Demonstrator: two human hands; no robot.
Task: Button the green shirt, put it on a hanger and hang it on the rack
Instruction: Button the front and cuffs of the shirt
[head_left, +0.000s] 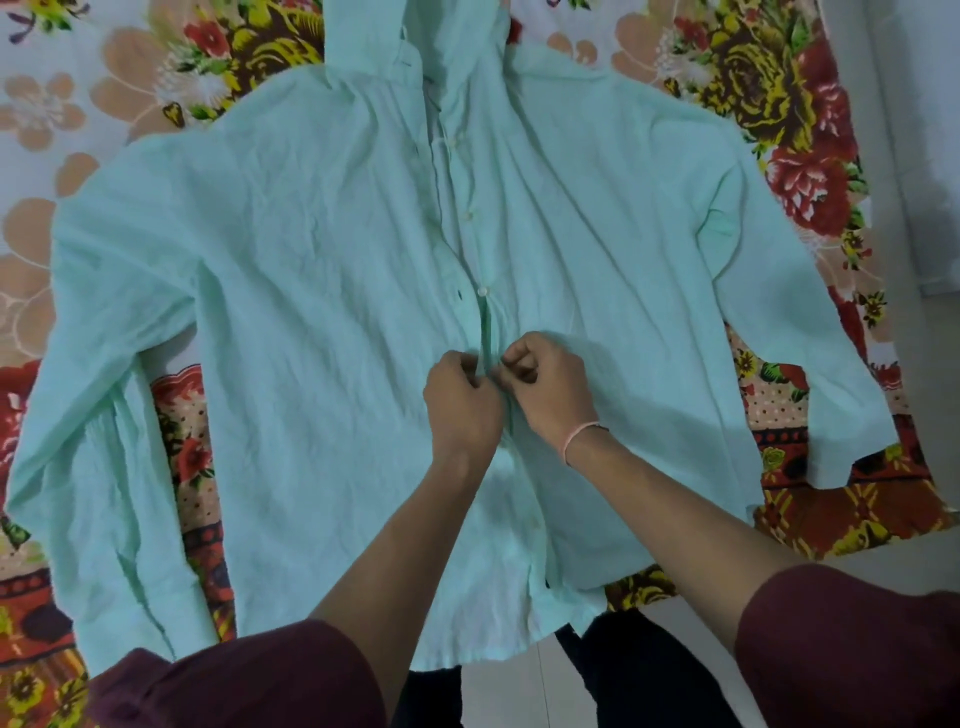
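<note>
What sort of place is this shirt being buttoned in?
Probably a bedroom at home: the shirt lies spread on a floral sheet, like a bed's, with pale floor tiles at its edge.

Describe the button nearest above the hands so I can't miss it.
The green shirt lies on the floral sheet. Follow its centre placket up from where the left hand and right hand pinch the fabric. The white button is the first above them, brighter than the faint ones higher up, with a dark buttonhole just left.
</note>
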